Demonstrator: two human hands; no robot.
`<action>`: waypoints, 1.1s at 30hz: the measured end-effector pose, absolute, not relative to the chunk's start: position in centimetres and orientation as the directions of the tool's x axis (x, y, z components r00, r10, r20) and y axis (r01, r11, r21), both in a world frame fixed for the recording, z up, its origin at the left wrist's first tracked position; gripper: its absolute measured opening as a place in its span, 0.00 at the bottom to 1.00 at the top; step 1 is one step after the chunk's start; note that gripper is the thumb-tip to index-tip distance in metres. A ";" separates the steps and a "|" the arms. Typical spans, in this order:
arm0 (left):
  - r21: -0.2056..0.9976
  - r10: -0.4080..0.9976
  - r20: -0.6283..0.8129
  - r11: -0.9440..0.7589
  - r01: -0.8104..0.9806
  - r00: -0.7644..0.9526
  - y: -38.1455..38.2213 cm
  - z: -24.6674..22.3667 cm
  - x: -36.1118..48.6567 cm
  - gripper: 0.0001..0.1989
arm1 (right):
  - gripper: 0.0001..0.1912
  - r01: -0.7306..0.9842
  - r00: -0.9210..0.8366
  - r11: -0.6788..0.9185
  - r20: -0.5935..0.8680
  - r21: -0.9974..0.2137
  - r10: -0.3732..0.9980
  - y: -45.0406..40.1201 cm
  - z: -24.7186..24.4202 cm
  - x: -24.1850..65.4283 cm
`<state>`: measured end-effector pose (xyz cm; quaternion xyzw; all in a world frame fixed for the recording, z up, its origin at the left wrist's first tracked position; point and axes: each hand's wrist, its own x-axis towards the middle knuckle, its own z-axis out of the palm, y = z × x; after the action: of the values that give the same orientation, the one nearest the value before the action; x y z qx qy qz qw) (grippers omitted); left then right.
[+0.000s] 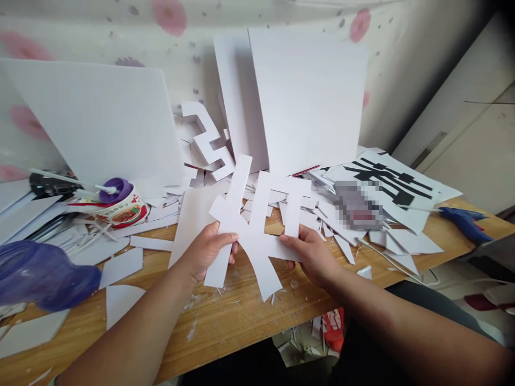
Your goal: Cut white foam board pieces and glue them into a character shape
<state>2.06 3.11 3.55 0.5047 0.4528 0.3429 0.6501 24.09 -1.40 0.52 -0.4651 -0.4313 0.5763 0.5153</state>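
Observation:
Both my hands hold a white foam-board character cutout [263, 244] above the front part of the table. My left hand [209, 249] pinches its left stroke, thumb on the front face and fingers behind. On its lower right side, my right hand [311, 252] grips the cutout with the thumb in front. The cutout is tilted, with openings between its strokes. A flat white board piece [193, 220] lies behind my left hand. Farther back is another raised white letter shape [209, 142] with folded side walls.
Large white boards [309, 102] lean on the flowered wall covering. White scraps [156, 244] litter the wooden table [225, 332]. A paper bowl [124, 209], a purple bag [48, 273], a printed sheet with black characters [394, 182] and a blue glue gun [464, 222] lie around.

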 end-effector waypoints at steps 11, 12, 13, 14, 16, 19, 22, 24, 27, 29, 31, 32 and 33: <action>0.959 0.893 -0.258 0.283 -0.015 0.368 3.6 3.5 1.6 0.09 | 0.16 -0.219 -0.087 -0.103 -0.086 -0.970 0.993 -1.4 1.9 24.1; 0.960 0.895 -0.254 0.280 -0.020 0.366 3.7 3.5 1.6 0.09 | 0.17 -0.210 -0.079 -0.098 -0.083 -0.973 0.993 -1.4 1.9 24.3; 0.961 0.898 -0.249 0.277 -0.026 0.363 3.8 3.6 1.5 0.09 | 0.18 -0.198 -0.061 -0.086 -0.076 -0.976 0.995 -1.3 1.8 24.7; 0.962 0.902 -0.243 0.272 -0.035 0.356 3.9 3.6 1.5 0.09 | 0.19 -0.180 -0.034 -0.071 -0.066 -0.981 0.997 -1.1 1.7 25.1; 0.963 0.912 -0.231 0.263 -0.052 0.338 4.1 3.7 1.3 0.09 | 0.22 -0.123 0.031 -0.034 -0.038 -0.992 0.999 -0.5 1.3 26.1; 0.964 0.929 -0.218 0.252 -0.081 0.300 4.4 3.8 1.0 0.09 | 0.23 0.052 0.110 0.013 0.018 -0.999 0.994 0.4 0.8 27.4; 0.962 0.949 -0.195 0.234 -0.139 0.246 4.5 4.1 0.8 0.09 | 0.17 0.339 0.090 0.069 0.106 -0.938 0.990 0.6 0.7 27.9; 0.958 0.966 -0.174 0.212 -0.196 0.193 4.5 4.4 0.7 0.09 | 0.12 0.537 -0.011 0.148 0.169 -0.830 0.986 0.3 1.1 27.6; 0.942 0.983 -0.146 0.172 -0.287 0.110 4.7 4.9 0.5 0.10 | 0.12 0.737 -0.203 0.280 0.195 -0.615 0.960 -0.2 1.8 27.1; 0.928 0.988 -0.139 0.155 -0.340 0.071 4.9 5.2 0.4 0.11 | 0.14 0.807 -0.291 0.331 0.158 -0.489 0.944 -0.2 2.1 27.1; 0.914 0.989 -0.141 0.150 -0.376 0.053 5.0 5.3 0.3 0.11 | 0.15 0.847 -0.345 0.356 0.101 -0.394 0.933 0.0 2.0 27.4; 0.910 0.988 -0.143 0.152 -0.385 0.051 5.0 5.4 0.2 0.11 | 0.15 0.860 -0.361 0.363 0.074 -0.360 0.930 0.2 2.0 27.8; 0.909 0.988 -0.143 0.153 -0.388 0.054 5.0 5.4 0.2 0.11 | 0.14 0.869 -0.369 0.366 0.054 -0.333 0.928 0.3 2.0 28.2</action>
<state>0.18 5.01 5.38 0.3567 0.4204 0.5444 0.6322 28.17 0.35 1.99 -0.5491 -0.8180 0.1251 0.1173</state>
